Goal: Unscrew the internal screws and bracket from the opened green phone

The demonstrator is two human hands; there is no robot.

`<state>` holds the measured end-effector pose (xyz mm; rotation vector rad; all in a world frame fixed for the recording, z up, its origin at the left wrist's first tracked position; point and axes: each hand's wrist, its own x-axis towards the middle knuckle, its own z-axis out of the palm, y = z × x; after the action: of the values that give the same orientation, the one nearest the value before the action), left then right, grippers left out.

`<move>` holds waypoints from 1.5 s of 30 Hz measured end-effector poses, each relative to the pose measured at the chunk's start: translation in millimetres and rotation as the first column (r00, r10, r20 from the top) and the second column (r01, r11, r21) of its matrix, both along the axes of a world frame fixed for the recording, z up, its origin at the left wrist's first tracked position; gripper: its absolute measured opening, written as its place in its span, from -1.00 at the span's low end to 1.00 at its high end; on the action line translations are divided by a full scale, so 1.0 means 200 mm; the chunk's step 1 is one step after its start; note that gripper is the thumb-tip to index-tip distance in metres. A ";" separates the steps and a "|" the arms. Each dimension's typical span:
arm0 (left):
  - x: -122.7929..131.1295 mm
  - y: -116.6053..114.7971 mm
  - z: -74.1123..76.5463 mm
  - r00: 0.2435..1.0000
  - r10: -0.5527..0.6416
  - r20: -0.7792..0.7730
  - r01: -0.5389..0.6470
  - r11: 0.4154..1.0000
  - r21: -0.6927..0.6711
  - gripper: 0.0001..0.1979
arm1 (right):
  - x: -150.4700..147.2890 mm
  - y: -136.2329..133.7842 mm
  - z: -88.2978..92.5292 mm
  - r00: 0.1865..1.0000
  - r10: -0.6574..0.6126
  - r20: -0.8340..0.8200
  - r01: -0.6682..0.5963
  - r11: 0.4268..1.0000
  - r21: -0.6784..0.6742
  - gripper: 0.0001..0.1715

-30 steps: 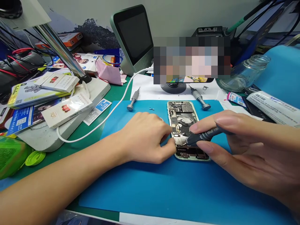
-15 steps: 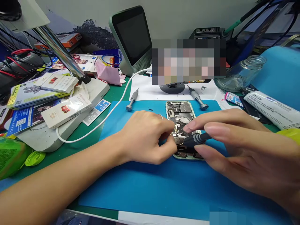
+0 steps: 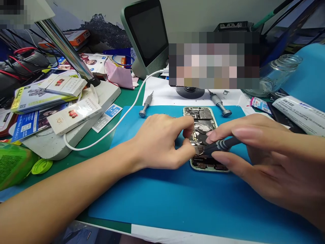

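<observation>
An opened smartphone (image 3: 203, 127) lies on a blue mat (image 3: 162, 193), its inner parts exposed. My left hand (image 3: 165, 140) is bent over the phone's left edge. Its thumb and index finger curl toward each other at the phone's lower half; whatever is between their tips is too small to make out. From the right, my right hand (image 3: 264, 159) is closed around a dark pen-like tool with a ribbed grip (image 3: 220, 145). The tool's front end is over the lower part of the phone, close to my left fingertips, and its very tip is hard to see.
Two small grey screwdrivers (image 3: 146, 104) (image 3: 219, 103) lie beyond the phone. A smart display (image 3: 147, 34) stands behind, near a blurred-out screen (image 3: 213, 61). At left are a lamp base (image 3: 61, 144) with boxes and a white cable (image 3: 122, 121); at right, a glass jar (image 3: 279, 73) and a white tube (image 3: 302, 113).
The view has shifted slightly, so the scene sits a little more to the right and higher. Both hands keep nearly the same pose at the phone, the tool still in my right hand.
</observation>
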<state>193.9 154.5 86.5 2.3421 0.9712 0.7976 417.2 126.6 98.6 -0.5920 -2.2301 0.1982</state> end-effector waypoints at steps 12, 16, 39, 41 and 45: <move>0.00 0.00 0.01 0.998 -0.045 -0.032 0.045 0.999 -0.012 -0.96 | 0.00 0.02 0.01 1.000 0.005 0.019 -0.005 1.000 0.014 -0.17; 0.00 0.00 0.00 0.999 -0.040 -0.017 0.041 0.999 0.006 -0.95 | -0.02 0.00 0.03 1.000 -0.020 0.021 0.020 1.000 -0.007 -0.11; 0.01 -0.02 0.02 0.994 -0.103 -0.026 0.102 0.994 -0.031 -0.90 | 0.01 -0.01 0.00 1.000 -0.008 0.002 0.008 1.000 0.001 -0.21; 0.01 -0.02 0.02 0.994 -0.107 -0.020 0.106 0.993 -0.043 -0.93 | 0.01 -0.01 0.00 1.000 0.022 -0.008 -0.022 0.999 0.027 -0.27; 0.02 -0.02 0.01 0.995 -0.100 -0.015 0.099 0.994 -0.044 -0.94 | 0.01 0.00 0.02 0.999 -0.015 0.037 0.012 0.997 0.080 -0.39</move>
<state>197.2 150.9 88.9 2.3437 0.8626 0.7112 418.6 125.6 103.1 -0.5711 -2.2582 0.0914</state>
